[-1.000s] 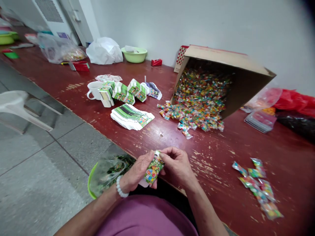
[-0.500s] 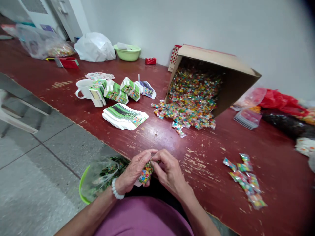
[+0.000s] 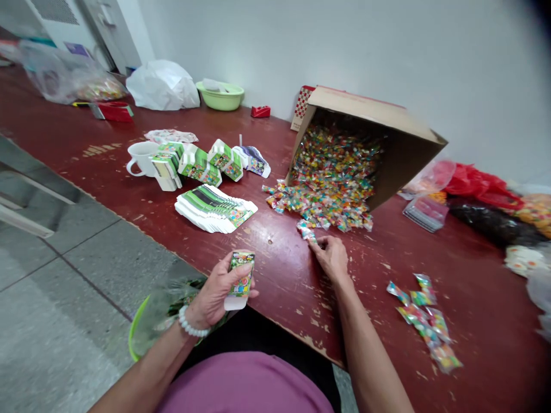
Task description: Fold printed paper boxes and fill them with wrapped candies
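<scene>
Our left hand (image 3: 214, 296) has fingers clamped on a box (image 3: 240, 279); at 2 o'clock our right hand (image 3: 332, 256) pinches fingertips together on a packet (image 3: 306, 230).

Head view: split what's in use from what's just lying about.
In use: left hand gripping small printed carton; right hand at spilled candy packets; tipped cardboard box; stack of flat cartons.
Lying about: white mug; green basin; white plastic bag; red tape dispenser.
</scene>
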Tool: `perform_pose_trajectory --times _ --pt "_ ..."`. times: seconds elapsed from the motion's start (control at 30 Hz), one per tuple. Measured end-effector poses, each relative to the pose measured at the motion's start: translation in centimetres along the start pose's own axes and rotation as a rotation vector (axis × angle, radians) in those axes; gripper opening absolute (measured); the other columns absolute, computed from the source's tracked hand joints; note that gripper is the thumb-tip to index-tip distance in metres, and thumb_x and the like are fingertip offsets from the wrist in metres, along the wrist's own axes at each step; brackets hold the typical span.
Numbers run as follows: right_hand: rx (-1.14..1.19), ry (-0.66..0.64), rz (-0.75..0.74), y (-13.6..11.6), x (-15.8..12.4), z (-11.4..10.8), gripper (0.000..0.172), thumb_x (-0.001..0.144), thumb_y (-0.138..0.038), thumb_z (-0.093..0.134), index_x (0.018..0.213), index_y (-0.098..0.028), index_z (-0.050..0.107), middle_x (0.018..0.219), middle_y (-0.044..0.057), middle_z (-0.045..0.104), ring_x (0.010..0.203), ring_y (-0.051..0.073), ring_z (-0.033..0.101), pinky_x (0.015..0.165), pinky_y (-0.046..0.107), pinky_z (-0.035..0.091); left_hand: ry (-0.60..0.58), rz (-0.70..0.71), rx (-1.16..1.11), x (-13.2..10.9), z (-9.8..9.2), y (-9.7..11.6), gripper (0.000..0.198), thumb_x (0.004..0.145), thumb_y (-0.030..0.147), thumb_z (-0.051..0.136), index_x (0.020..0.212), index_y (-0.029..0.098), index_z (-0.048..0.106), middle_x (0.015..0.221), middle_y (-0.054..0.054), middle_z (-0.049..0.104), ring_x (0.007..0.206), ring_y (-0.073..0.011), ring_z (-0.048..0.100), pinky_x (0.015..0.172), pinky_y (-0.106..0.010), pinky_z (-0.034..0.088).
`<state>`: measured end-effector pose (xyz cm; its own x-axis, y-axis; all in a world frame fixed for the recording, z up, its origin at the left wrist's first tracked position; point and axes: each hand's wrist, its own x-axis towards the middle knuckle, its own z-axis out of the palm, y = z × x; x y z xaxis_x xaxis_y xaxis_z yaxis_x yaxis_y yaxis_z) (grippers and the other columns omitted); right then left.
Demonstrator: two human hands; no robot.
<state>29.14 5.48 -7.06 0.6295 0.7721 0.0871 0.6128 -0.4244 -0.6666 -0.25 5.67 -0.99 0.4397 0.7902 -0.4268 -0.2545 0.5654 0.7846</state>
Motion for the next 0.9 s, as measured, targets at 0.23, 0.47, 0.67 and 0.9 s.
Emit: perform_pose_trajectory --times 0.23,0.47,0.67,0.9 --pt "0.28 -0.044 0.024 1.3 -1.8 -1.0 0.034 0.072 -0.047 0.068 0.089 -0.017 0.068 0.082 0.008 0.073 0.075 0.023 0.066 0.074 0.035 0.048 0.039 0.091 0.121 1.1 -1.6 0.8 0.038 0.069 0.03 0.084 0.097 0.016 0.063 0.08 0.001 0.065 0.063 -0.0117 0.063 0.058 -0.025 0.055" --pt "0.512 -0.119 -0.002 1.7 -5.1 -1.8 0.046 0.074 -0.055 0.067 0.099 -0.017 0.063 0.086 0.008 0.073 0.073 0.02 0.068 0.067 0.032 0.052 0.061 0.182 0.305 1.4 -3.3 1.5 0.064 0.059 0.029 0.088 0.116 0.02 0.059 0.095 0.001 0.065 0.073 -0.0147 0.065 0.066 -0.028 0.055" --pt "0.345 -0.078 -0.049 3.1 -5.9 -3.1 0.031 0.077 -0.041 0.062 0.099 -0.02 0.066 0.088 0.007 0.074 0.081 0.024 0.068 0.081 0.039 0.05 0.166 0.231 0.649 2.0 -4.4 1.3 0.056 0.064 0.037 0.082 0.114 0.017 0.065 0.089 -0.001 0.068 0.075 -0.017 0.062 0.068 -0.027 0.05" --pt "0.066 0.02 -0.069 2.8 -6.3 -3.5 0.041 0.081 -0.051 0.058 0.099 -0.017 0.071 0.101 0.015 0.068 0.097 0.032 0.059 0.09 0.046 0.042 0.08 0.276 1.007 1.4 -6.6 2.6 0.037 0.065 0.043 0.079 0.085 0.019 0.059 0.073 0.004 0.059 0.067 -0.0146 0.053 0.06 -0.022 0.041"
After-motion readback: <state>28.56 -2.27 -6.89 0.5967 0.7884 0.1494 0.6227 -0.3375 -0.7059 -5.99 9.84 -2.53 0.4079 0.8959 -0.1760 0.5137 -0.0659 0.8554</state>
